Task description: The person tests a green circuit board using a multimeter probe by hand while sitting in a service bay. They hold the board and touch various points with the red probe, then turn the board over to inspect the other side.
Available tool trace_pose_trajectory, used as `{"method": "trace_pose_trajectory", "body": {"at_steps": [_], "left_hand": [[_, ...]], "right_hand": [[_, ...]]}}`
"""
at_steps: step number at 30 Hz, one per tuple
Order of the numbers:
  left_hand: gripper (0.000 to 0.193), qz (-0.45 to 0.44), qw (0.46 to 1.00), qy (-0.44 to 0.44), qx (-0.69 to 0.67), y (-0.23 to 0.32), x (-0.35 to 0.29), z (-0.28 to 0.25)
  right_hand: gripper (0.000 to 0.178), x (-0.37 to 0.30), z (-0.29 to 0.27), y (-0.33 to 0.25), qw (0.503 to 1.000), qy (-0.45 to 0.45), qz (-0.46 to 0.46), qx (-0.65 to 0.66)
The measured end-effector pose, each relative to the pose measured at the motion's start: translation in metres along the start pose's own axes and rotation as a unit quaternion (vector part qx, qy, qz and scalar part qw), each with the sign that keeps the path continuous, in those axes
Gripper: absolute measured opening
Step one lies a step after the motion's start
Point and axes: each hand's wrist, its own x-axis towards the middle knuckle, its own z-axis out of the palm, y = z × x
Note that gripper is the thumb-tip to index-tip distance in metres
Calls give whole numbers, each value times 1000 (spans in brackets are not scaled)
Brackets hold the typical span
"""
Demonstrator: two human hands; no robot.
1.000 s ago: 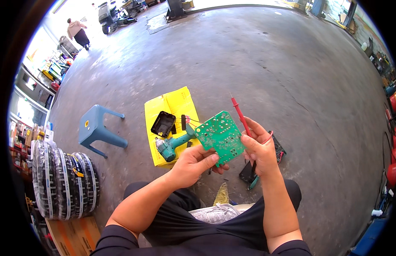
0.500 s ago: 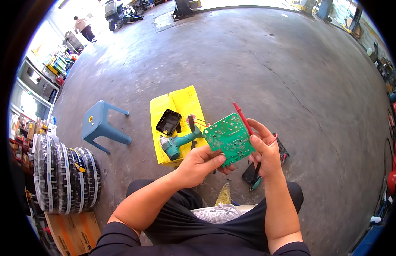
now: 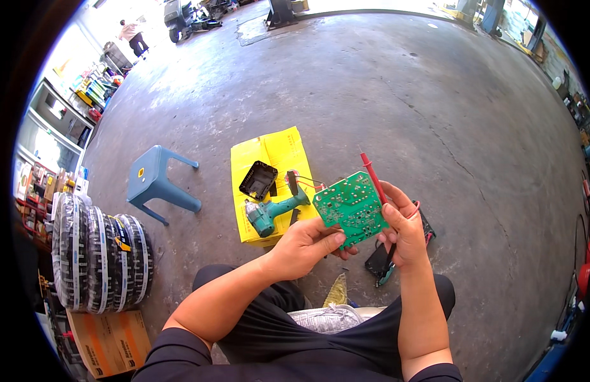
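Observation:
A green circuit board (image 3: 351,209) is held up over my lap, its soldered side facing me. My left hand (image 3: 311,247) pinches its lower left corner between thumb and fingers. My right hand (image 3: 403,228) is closed round a red test probe (image 3: 373,177), tip pointing up, alongside the board's right edge; a dark probe also shows under that hand. Thin wires lead from the board's left side. Just left of it, a teal power tool (image 3: 269,213) and a black open plastic case (image 3: 259,180) lie on a yellow sheet-covered box (image 3: 269,143). A multimeter-like device (image 3: 379,260) sits partly behind my right hand.
A blue plastic stool (image 3: 156,178) stands to the left. Wrapped tyres (image 3: 98,254) and a cardboard box (image 3: 109,344) are at the lower left. Far off at the upper left are a person (image 3: 134,37) and a scooter (image 3: 178,19). Tools and red items line the right edge.
The whole view has shifted slightly, so most things appear a little farther right. Both hands keep their hold on the board and the red probe.

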Motion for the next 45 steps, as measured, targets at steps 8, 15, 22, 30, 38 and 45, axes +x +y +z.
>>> {"method": "trace_pose_trajectory", "body": {"at_steps": [8,15,22,30,38,45], "left_hand": [[31,-3,1000,-2,-20,-2,0,0],[33,-14,999,-6,-44,4,-2,3],[33,-43,992,-3,-118,1,-3,6],[34,-82,983,6,-163,-4,-1,10],[35,-114,964,13,-241,-4,-1,3],[35,-116,972,13,-205,-7,0,2]], "right_hand": [[52,2,-2,2,1000,-11,0,-1],[50,3,1,1,1000,-9,12,-6],[47,2,10,1,999,-3,38,-28],[45,4,10,1,997,-2,56,-44],[45,4,12,0,993,7,71,-91],[44,5,7,0,994,-4,75,-85]]}}
